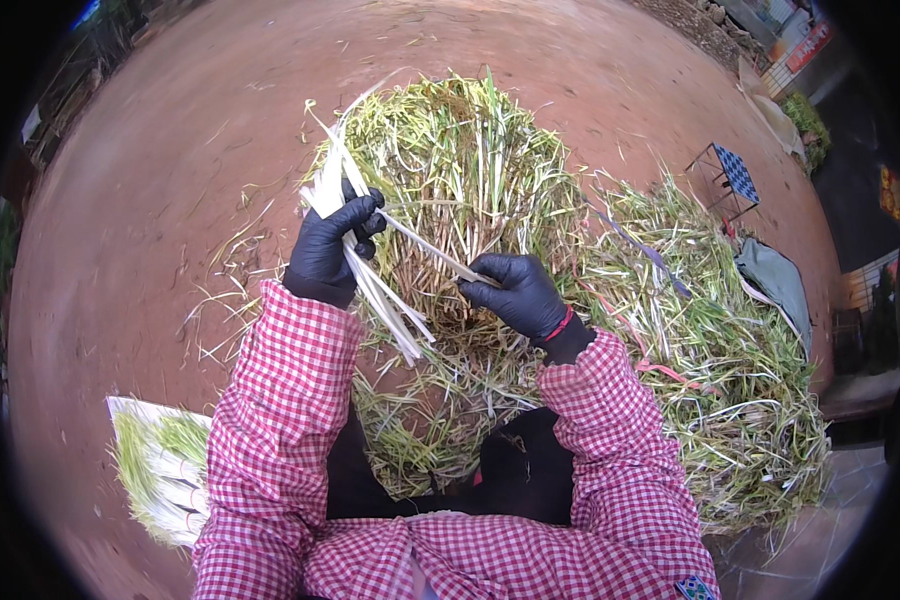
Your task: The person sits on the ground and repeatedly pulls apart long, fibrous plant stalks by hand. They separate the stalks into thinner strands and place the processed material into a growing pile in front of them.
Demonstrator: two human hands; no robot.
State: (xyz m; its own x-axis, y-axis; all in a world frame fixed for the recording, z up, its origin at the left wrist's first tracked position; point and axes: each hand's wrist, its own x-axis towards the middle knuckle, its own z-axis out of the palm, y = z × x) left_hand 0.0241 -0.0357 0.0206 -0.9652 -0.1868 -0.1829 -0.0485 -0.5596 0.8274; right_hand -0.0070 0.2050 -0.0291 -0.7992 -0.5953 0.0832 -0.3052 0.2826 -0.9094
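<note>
In my black-gloved left hand (330,240) is a loose bunch of long white stalks (380,303), fingers closed around the middle. Their ends stick out above the fist and slant down to the right below it. A thin pale strip (428,246) stretches from beside the left fist to my right hand (518,292), also gloved in black, which pinches its lower end. Both hands are above a large heap of yellow-green stalks (470,170), whose brown, rooty ends face me.
A wide pile of green and yellow leaves (730,420) lies to the right, with a purplish strip (642,250) and a pink ribbon (675,377) across it. Tied bundles (175,470) lie at lower left. A blue-checked folding stool (736,174) stands far right on reddish ground.
</note>
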